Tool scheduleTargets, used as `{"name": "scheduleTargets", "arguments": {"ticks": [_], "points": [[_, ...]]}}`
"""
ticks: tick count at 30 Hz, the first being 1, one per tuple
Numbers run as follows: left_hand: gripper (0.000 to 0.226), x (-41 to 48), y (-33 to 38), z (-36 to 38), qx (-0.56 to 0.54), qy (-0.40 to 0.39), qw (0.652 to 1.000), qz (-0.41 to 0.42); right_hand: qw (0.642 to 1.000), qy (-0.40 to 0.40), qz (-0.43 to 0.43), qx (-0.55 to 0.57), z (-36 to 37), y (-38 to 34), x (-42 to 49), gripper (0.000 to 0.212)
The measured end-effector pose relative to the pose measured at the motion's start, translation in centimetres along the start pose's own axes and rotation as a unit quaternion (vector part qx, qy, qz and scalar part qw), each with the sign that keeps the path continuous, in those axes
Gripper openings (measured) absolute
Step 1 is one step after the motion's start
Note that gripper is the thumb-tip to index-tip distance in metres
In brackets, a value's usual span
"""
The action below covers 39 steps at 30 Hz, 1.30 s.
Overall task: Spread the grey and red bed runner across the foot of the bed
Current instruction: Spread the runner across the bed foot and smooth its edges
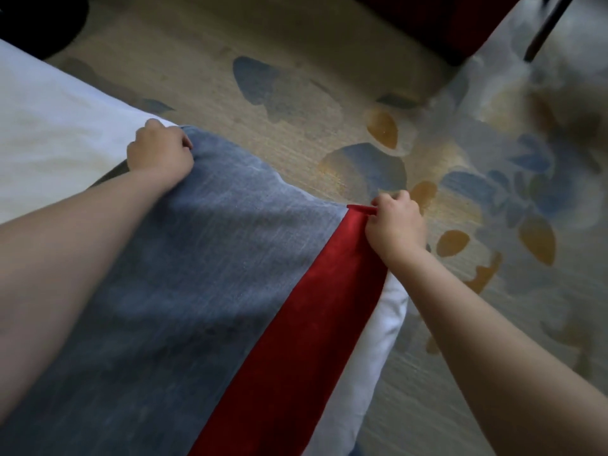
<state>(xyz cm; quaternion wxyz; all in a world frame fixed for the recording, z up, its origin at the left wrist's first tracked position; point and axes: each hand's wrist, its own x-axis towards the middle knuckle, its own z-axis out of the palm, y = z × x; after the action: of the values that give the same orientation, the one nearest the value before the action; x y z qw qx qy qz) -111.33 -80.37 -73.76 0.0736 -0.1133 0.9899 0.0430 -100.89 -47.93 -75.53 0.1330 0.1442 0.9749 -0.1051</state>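
Observation:
The bed runner point(204, 274) is grey with a red band point(296, 311) along its right side. It lies stretched over the white bed point(49, 133), running from the lower left toward the bed's far edge. My left hand point(159, 153) grips the grey corner at the far left of the runner's end. My right hand point(394, 225) pinches the red corner at the far right of that end, just past the bed's edge. Both arms reach forward over the cloth, which sags slightly between the two hands.
White bedding point(378, 340) shows beside the red band on the right. Beyond the bed lies a beige carpet point(312, 103) with blue and orange leaf shapes. Dark furniture point(444, 21) stands at the top, and a dark shape point(39, 21) fills the top left corner.

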Motion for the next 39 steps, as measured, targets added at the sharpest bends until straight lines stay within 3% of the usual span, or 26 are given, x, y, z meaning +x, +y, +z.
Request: {"name": "scheduleTargets", "arguments": {"ticks": [3, 7, 10, 14, 17, 20, 25, 28, 31, 34, 36, 39], "points": [[0.025, -1.0, 0.2, -0.4, -0.005, 0.038, 0.999, 0.025, 0.997, 0.028, -0.066, -0.008, -0.4, -2.5, -1.0, 0.025], [0.023, -4.2, 0.5, -0.6, -0.044, 0.083, 0.985, 0.143, 0.978, 0.029, -0.204, 0.030, 0.0, -5.1, -3.7, 0.031], [0.032, -6.9, -0.3, 0.5, -0.014, 0.046, 0.979, 0.199, 0.974, -0.024, -0.222, 0.047, 1.5, -5.3, -6.0, 0.049], [0.055, -7.6, -1.8, 2.5, 0.037, -0.143, 0.973, 0.180, 0.983, -0.064, -0.170, -0.038, 3.7, -3.4, -6.7, 0.060], [0.057, -6.3, -1.1, 2.2, 0.024, -0.195, 0.968, 0.157, 0.984, -0.075, -0.156, -0.047, 3.8, -4.0, -6.0, 0.060], [0.054, -6.4, -0.8, 1.6, -0.006, -0.164, 0.975, 0.151, 0.986, -0.086, -0.135, -0.045, 3.3, -4.7, -5.5, 0.061], [0.056, -7.1, -2.3, 2.1, -0.004, -0.004, 0.994, 0.112, 0.981, -0.027, -0.190, -0.023, 3.3, -8.1, -4.7, 0.063], [0.063, -5.2, -4.2, 2.7, 0.004, -0.063, 0.996, 0.055, 0.983, -0.074, -0.170, -0.009, 4.4, -10.1, -3.5, 0.060], [0.069, -3.2, -5.1, 3.0, -0.005, -0.150, 0.987, 0.051, 0.985, -0.067, -0.157, -0.025, 5.0, -10.4, -2.4, 0.059], [0.070, -2.4, -4.4, 2.6, -0.018, -0.172, 0.984, 0.036, 0.981, -0.091, -0.168, -0.033, 4.5, -10.9, -1.3, 0.059], [0.057, -3.0, -4.1, 2.1, -0.058, -0.097, 0.993, 0.028, 0.976, -0.086, -0.197, -0.037, 3.6, -11.9, -0.6, 0.056], [0.034, -4.1, -5.2, 1.2, -0.132, 0.092, 0.987, -0.017, 0.951, -0.026, -0.305, -0.036, 2.6, -16.0, 1.5, 0.038]]}}
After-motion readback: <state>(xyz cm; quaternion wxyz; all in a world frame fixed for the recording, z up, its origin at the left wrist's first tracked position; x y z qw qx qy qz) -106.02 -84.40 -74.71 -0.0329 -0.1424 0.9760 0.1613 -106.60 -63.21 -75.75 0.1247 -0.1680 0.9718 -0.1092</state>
